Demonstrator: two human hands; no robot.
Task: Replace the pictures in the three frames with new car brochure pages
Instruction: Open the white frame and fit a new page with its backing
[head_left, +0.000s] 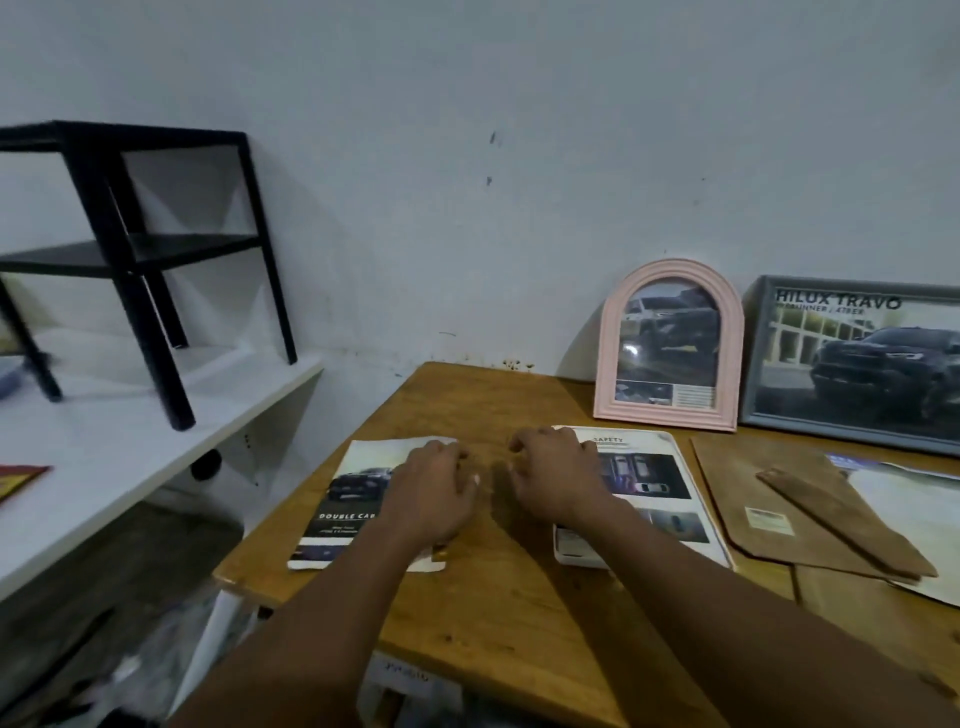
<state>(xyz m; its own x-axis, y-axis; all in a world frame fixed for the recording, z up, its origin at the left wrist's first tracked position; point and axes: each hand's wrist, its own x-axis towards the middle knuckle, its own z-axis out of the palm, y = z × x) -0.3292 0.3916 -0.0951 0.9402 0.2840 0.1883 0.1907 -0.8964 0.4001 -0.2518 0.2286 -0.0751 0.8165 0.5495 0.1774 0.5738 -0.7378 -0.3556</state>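
Note:
My left hand (436, 488) lies palm down on a loose car brochure page (340, 512) printed "DOUBLE CAB", fingers bent and slightly apart. My right hand (556, 478) rests the same way on the left edge of a white frame (670, 488) that lies flat with a "SAFETY" page in it. Neither hand visibly grips anything. A pink arched frame (670, 343) and a grey frame (852, 364), both holding car pictures, lean on the wall behind.
A brown backing board (748, 488) with its stand strut lies right of the white frame, partly over another brochure page (914, 525). The wooden table (498, 582) meets the wall. To the left, a white shelf (119, 436) carries a black metal rack (135, 249).

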